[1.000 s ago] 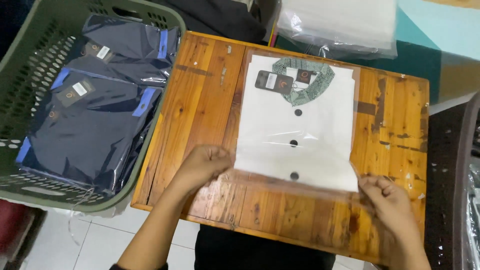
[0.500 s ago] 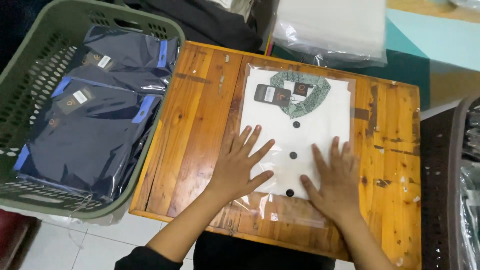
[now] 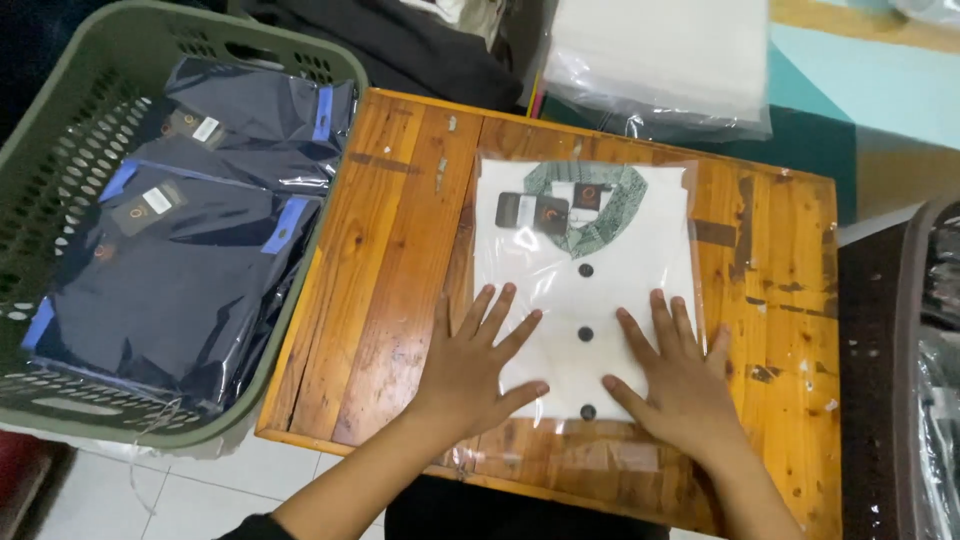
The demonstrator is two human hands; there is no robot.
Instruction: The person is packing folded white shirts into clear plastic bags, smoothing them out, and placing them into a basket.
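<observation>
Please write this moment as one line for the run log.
left hand: flat on bagged white shirt | right hand: flat on same shirt | surface: wooden table | left side: green basket with bagged navy shirts

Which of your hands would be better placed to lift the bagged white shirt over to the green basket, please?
Probably the left hand: it lies flat on the shirt at the edge nearer the basket. The right hand presses the far side.
</observation>
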